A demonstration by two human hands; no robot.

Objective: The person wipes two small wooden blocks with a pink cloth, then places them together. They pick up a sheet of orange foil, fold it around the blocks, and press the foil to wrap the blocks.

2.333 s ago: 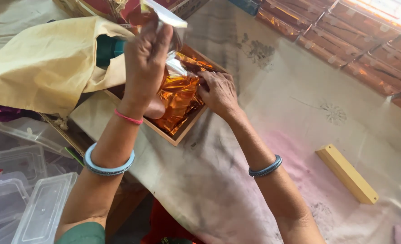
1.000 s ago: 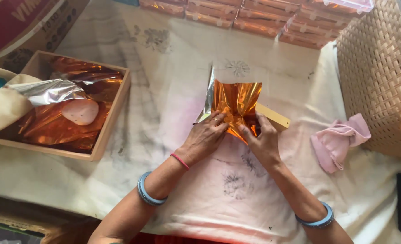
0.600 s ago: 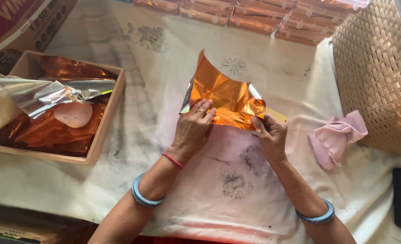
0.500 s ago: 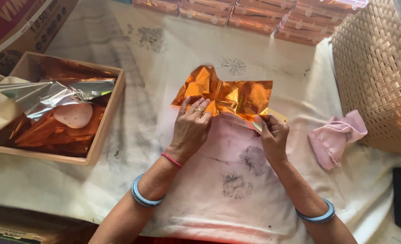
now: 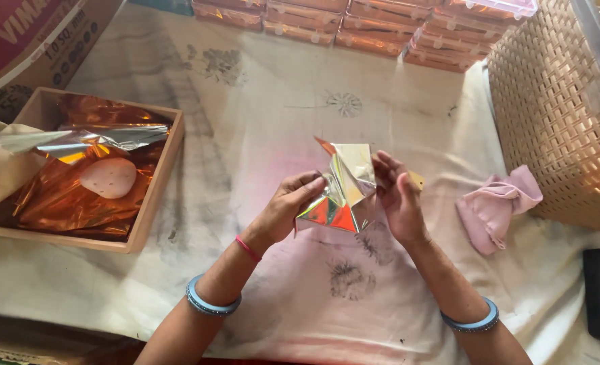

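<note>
The foil sheet [image 5: 340,192] was spread wide and orange; now it is folded up, silver side out. Both the left hand [image 5: 288,211] and right hand [image 5: 398,199] have fingers pinching it above the counter [image 5: 259,122].

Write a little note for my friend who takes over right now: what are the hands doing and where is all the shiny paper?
Left hand and right hand: both pinch one foil sheet, silver side up, raised above the white cloth.
More orange foil lies in the wooden tray at left, under a pale flat stone.
Pink cloth sits beside the woven basket.
Done: one sheet is out of the tray, partly folded.
Left: the fold looks unfinished.
</note>
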